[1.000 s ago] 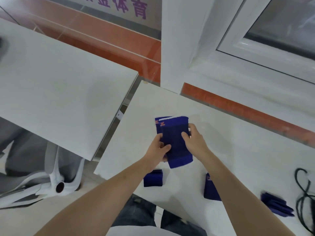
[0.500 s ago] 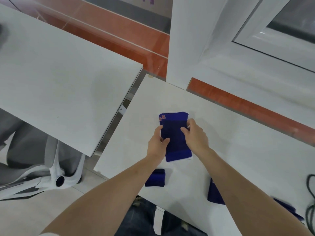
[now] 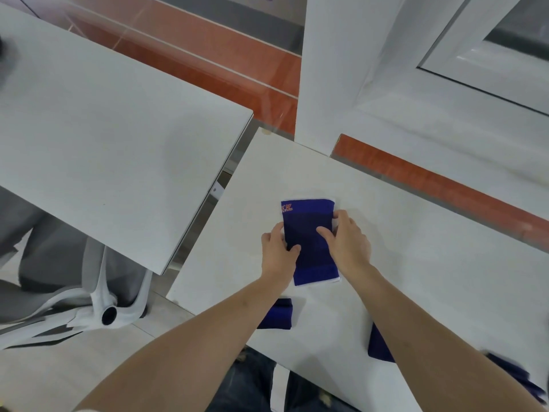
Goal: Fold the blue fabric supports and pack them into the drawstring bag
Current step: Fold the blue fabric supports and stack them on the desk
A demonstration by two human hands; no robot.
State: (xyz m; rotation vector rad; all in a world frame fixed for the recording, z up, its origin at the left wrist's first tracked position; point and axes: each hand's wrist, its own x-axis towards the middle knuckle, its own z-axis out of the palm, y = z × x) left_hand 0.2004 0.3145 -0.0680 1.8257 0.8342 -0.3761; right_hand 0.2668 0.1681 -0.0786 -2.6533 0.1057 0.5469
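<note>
A long blue fabric support [image 3: 310, 233] with an orange logo at its far left corner lies flat on the white table [image 3: 430, 248]. My left hand [image 3: 277, 251] grips its left edge, thumb on top. My right hand [image 3: 346, 243] presses on its right side, fingers spread over the cloth. A small folded blue support [image 3: 277, 315] lies near the table's front edge, partly under my left forearm. Another folded one [image 3: 378, 344] shows beside my right forearm, and a third blue piece [image 3: 518, 374] lies at the far right. No drawstring bag is in view.
A second white table [image 3: 104, 138] stands to the left, with a gap between the two. A white and grey office chair [image 3: 89, 295] sits below it. A white window frame and sill [image 3: 445, 99] rise behind the work table.
The support was held up off the table a second ago; it now lies flat, and both hands press on it. The view has shifted, so the black cord at the right is out of sight.
</note>
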